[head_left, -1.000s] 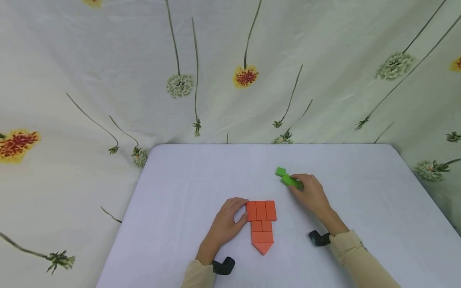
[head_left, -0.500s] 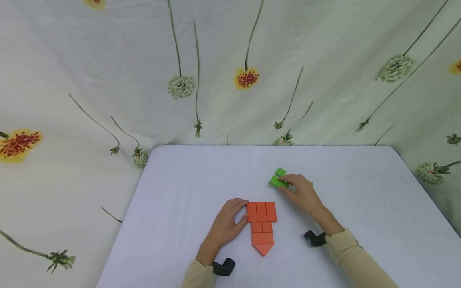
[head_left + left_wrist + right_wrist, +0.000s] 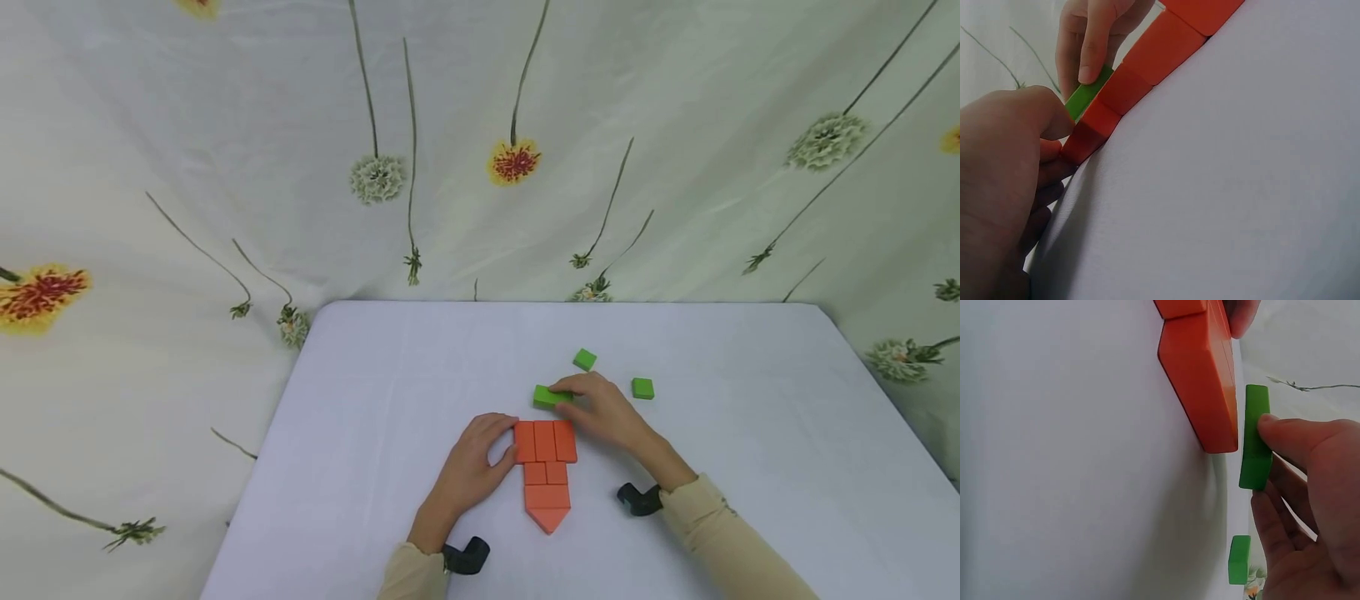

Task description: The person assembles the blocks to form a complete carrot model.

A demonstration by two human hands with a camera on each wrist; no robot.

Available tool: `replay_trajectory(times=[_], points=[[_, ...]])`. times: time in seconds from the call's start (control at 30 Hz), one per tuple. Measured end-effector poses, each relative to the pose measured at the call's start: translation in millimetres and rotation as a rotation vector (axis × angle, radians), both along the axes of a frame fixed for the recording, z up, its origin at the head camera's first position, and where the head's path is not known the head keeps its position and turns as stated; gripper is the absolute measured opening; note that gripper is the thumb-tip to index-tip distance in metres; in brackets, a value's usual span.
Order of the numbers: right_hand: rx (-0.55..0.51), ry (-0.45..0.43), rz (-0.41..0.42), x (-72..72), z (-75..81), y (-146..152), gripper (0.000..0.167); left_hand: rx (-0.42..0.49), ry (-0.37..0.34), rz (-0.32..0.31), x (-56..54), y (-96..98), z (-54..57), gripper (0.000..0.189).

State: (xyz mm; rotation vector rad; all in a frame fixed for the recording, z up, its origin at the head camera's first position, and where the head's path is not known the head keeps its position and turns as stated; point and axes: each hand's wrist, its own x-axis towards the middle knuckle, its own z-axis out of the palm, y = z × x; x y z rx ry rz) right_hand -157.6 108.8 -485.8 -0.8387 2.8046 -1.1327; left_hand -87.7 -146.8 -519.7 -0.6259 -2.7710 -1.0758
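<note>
Several orange blocks (image 3: 545, 442) lie flat together in an arrow-like shape whose point faces the person. At the left side of its wide end, my left hand (image 3: 474, 458) touches the outermost block with thumb and index finger in a loose curve. Just beyond that wide end, my right hand (image 3: 600, 412) pinches a long green block (image 3: 543, 397) between thumb and fingers. The right wrist view shows the green block (image 3: 1256, 434) close to the orange end block (image 3: 1204, 387), with a narrow gap between them. In the left wrist view my left fingers partly hide behind the thumb.
Two small green blocks lie apart on the white table (image 3: 390, 367): a far green one (image 3: 585, 359) and a right-hand green one (image 3: 642, 388). A flowered cloth (image 3: 300, 125) hangs behind the table's far edge.
My right hand has carried the long green block left and nearer, to beside the orange shape's wide end. One small green block at the right has come into view. My left hand stays put.
</note>
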Motion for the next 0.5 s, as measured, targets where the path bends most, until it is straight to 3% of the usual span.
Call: replay_trajectory(times=[0.5], points=[[0.006, -0.043, 0.109, 1.1, -7.2, -10.5, 0.028, 0.019, -0.013, -0.014, -2.4, -1.0, 0.8, 0.040]])
